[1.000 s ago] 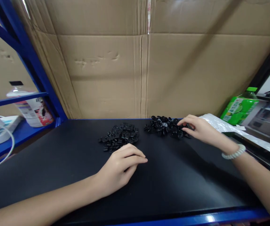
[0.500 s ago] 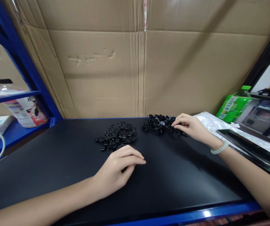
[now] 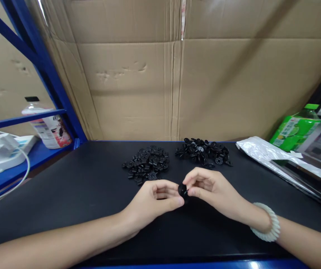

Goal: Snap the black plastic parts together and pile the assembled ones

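Between my fingertips, near the front middle of the black table, is a small round black part [image 3: 182, 189]. My left hand [image 3: 156, 198] pinches it from the left, thumb below and fingers above. My right hand [image 3: 212, 192], with a pale coiled band on the wrist, pinches it from the right. Whether it is one piece or two is too small to tell. Beyond my left hand lies a pile of black parts with short tubes [image 3: 149, 162]. A second pile, of black disc-like parts [image 3: 202, 149], lies beyond my right hand.
A silvery plastic bag [image 3: 257, 147] and a dark flat object [image 3: 297, 173] lie at the right, near a green bottle [image 3: 296, 129]. On the left blue shelf stand a labelled bottle [image 3: 50, 129] and a power strip [image 3: 23, 149]. Cardboard [image 3: 135, 86] rises behind.
My right hand has come back from the right pile to meet my left hand. Both now hold the black part, and my left hand has turned. The camera view has shifted left.
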The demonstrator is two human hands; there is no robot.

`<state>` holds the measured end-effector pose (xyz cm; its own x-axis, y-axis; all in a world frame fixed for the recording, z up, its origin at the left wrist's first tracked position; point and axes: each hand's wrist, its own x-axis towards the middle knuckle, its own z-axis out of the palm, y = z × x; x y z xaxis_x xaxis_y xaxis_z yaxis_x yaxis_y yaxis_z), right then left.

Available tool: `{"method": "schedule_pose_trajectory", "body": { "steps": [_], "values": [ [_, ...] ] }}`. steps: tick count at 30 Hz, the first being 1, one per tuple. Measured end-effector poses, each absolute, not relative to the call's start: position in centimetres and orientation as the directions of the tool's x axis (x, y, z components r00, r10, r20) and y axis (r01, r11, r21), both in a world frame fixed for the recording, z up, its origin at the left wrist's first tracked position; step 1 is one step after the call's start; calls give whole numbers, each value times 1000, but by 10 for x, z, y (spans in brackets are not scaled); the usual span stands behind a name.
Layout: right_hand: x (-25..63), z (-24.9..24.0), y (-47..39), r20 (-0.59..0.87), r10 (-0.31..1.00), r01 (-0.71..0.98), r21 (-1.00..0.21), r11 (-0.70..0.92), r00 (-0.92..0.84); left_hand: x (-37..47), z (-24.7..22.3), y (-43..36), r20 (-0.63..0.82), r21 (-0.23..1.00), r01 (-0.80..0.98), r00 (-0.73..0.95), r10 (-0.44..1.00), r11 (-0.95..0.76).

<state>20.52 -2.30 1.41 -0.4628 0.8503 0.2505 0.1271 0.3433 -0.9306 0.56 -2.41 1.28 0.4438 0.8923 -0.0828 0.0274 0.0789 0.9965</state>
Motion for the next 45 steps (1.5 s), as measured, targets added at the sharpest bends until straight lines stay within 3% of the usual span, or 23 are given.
{"method": "schedule_pose_trajectory", "body": {
  "steps": [9, 17, 30, 39, 42, 45],
  "values": [
    [199, 8, -23, 100, 873, 142, -972, 189, -478, 4, 13, -28, 29, 993, 91, 408, 912, -73],
    [196, 4, -28, 211, 886, 248, -910, 332, -413, 5, 13, -27, 10, 993, 105, 397, 918, -56],
    [194, 5, -33, 291, 874, 335, -839, 429, -389, 7, 13, -29, -29, 996, 87, 378, 925, -4],
    [194, 5, -32, 208, 864, 292, -883, 368, -458, 5, 11, -29, 30, 990, 114, 409, 912, -84],
    [198, 7, -30, 204, 853, 283, -884, 371, -480, 0, 18, -26, 146, 960, 167, 392, 908, -226],
    [203, 8, -27, 216, 860, 283, -883, 374, -462, -15, 31, -10, 430, 809, 317, 253, 867, -494]
  ]
}}
